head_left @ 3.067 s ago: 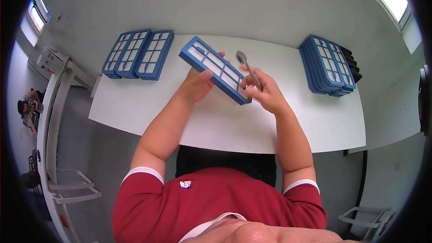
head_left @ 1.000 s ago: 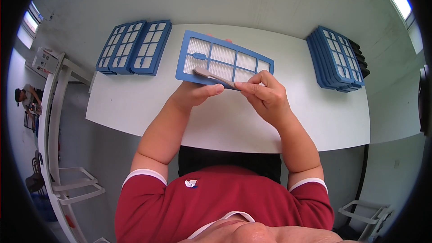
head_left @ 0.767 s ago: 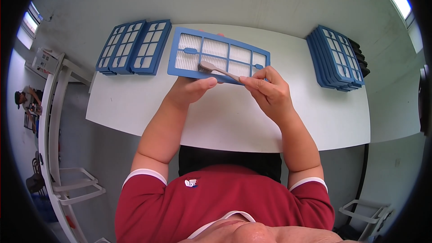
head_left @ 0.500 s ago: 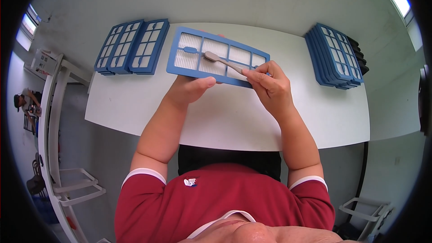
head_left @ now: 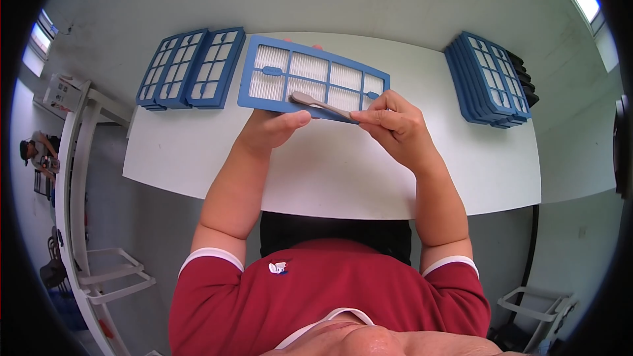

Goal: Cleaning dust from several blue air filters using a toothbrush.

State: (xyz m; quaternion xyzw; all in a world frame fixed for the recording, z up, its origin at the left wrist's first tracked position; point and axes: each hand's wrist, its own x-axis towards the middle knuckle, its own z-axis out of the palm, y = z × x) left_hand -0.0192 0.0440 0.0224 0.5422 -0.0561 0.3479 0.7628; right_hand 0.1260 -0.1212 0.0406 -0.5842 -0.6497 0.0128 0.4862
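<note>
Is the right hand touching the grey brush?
Touching. The head view shows the right hand pinching the grey brush at its right end.

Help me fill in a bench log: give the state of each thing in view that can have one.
Left hand: gripping the held filter, thumb at its near edge
Right hand: pinching the brush's handle
Held filter: raised, tilted, pleated side showing
Brush: head over the filter's face; contact unclear
Left filters: side by side on the table
Right filters: stacked
Black pieces: partly hidden
</note>
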